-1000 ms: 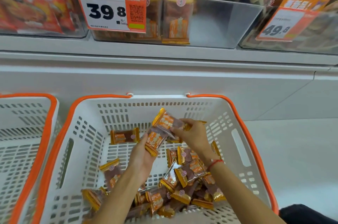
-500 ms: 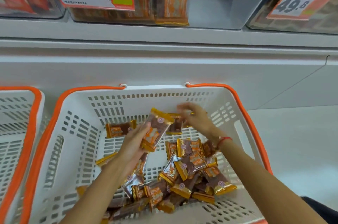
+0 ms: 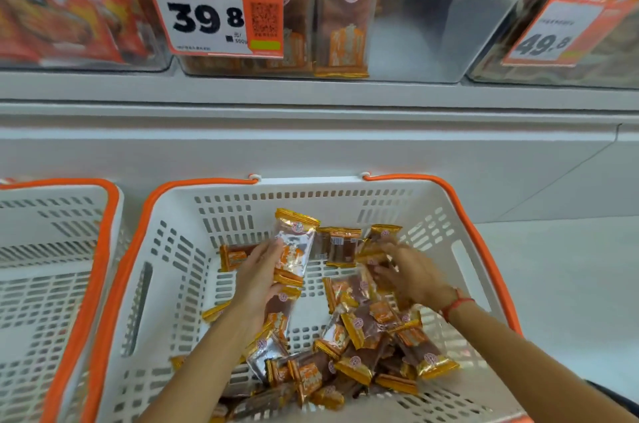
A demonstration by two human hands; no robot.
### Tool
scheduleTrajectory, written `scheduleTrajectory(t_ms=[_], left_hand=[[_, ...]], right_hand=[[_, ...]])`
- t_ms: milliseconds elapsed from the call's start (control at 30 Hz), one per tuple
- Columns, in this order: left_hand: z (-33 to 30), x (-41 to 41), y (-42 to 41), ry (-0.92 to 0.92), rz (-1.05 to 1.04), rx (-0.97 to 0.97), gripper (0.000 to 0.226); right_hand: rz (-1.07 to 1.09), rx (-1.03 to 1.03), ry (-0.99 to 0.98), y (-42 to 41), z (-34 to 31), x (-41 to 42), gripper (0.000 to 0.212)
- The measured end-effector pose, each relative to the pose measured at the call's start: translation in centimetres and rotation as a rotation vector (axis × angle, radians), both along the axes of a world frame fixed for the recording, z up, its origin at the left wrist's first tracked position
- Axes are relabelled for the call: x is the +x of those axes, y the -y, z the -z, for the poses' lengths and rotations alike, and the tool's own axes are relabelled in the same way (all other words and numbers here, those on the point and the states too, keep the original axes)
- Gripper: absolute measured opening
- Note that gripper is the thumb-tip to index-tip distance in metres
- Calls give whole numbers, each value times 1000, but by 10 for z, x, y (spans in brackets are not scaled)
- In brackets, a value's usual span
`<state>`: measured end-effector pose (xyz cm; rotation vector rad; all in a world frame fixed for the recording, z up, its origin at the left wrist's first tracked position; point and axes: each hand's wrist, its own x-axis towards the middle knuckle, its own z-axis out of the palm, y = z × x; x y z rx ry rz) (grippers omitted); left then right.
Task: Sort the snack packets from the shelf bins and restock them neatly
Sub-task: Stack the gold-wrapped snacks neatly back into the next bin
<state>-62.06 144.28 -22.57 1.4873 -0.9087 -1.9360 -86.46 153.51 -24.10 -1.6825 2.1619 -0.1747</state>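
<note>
The left hand grips a stack of packets upright, fingers curled round its left edge. The right hand is blurred — whether its fingers hold anything, I cannot tell — just at 3 o'clock of the stack, above loose packets heaped in the basket. At 12 o'clock, the bin — half filled.

Pale grey shelf edge above the hands, white base panel beneath it, light floor to their right
</note>
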Motion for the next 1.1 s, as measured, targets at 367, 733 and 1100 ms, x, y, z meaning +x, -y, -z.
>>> scheduleTrajectory(t_ms=[367, 733, 1100], left_hand=[[-134, -38, -1, -79, 7, -421, 24], [-261, -61, 26, -206, 65, -972, 39], [-291, -90, 148, 1107, 802, -1449, 70]], right_hand=[[289, -493, 881, 57, -194, 69, 20], [-21, -566, 950, 74, -313, 57, 44], [136, -895, 28, 149, -330, -23, 66]])
